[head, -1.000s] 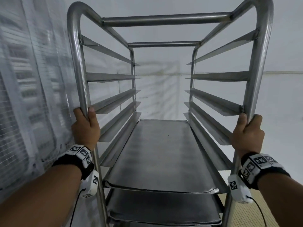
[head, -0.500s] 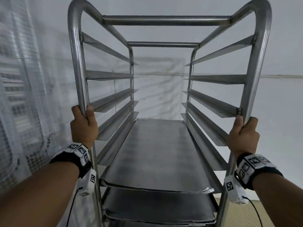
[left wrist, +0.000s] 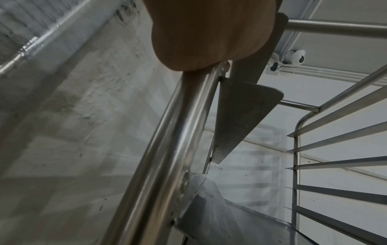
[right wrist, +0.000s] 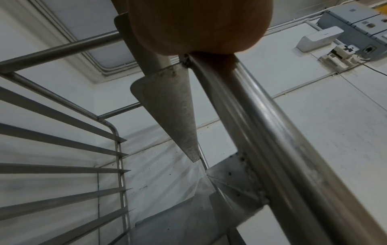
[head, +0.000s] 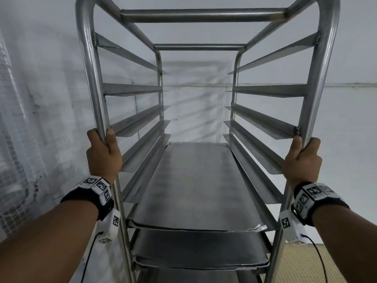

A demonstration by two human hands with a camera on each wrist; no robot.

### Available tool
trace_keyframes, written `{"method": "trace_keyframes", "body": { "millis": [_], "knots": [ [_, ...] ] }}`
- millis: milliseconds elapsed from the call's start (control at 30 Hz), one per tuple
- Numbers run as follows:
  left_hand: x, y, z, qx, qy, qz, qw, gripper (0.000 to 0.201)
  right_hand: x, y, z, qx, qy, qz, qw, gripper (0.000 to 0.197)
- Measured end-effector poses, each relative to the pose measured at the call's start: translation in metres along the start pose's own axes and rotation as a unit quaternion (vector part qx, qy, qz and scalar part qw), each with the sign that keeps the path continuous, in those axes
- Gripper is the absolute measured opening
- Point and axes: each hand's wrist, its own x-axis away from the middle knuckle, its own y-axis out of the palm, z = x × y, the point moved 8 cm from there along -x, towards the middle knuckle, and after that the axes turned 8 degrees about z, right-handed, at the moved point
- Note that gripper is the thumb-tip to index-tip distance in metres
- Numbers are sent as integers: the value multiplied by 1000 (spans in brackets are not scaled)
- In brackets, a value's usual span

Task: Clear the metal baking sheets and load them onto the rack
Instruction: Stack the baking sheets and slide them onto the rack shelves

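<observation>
A tall steel rack (head: 204,15) stands right in front of me, its upper side rails bare. My left hand (head: 104,154) grips the rack's near left post (head: 91,78), seen close in the left wrist view as a shiny tube (left wrist: 167,157) under the palm (left wrist: 209,33). My right hand (head: 302,160) grips the near right post (head: 318,88), which runs under the palm (right wrist: 199,24) as a tube (right wrist: 272,140). A metal baking sheet (head: 195,184) lies on a middle level, with a second sheet (head: 200,254) one level below.
A white wall (head: 346,48) stands close behind and right of the rack. Mesh-like sheeting (head: 24,139) hangs at the left. A strip of tan floor (head: 302,266) shows at the lower right. A small ceiling camera (left wrist: 297,57) and wall boxes (right wrist: 351,26) sit overhead.
The rack and both hands have shifted slightly in view, and the wall behind has drawn nearer; the mesh at the left has slid back. Both hands keep their hold on the posts.
</observation>
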Motion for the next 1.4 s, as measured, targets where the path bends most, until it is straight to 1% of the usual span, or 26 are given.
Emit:
{"method": "trace_keyframes", "body": {
  "millis": [167,333,700,867,1100,1233,1400],
  "knots": [
    [-4,17,-2,1,-11,-4,1000,44,-7,17,4,-2,-6,6,1000,42],
    [-10,32,-8,3,-3,1,1000,47,-15,31,9,-4,-16,12,1000,44],
    [-11,50,-13,-2,-10,-4,1000,48,-22,53,19,0,-23,5,1000,45],
    [-12,52,-20,-16,-12,-3,1000,48,-21,57,23,-5,-25,-7,1000,44],
    [-14,45,-19,-8,4,9,1000,47,-21,52,21,-2,-31,4,1000,45],
    [-11,46,-17,-2,7,3,1000,47,-19,46,23,3,-17,5,1000,45],
    [-15,43,-23,3,14,-3,1000,46,-14,51,18,-2,-7,-17,1000,41]
  ]
}}
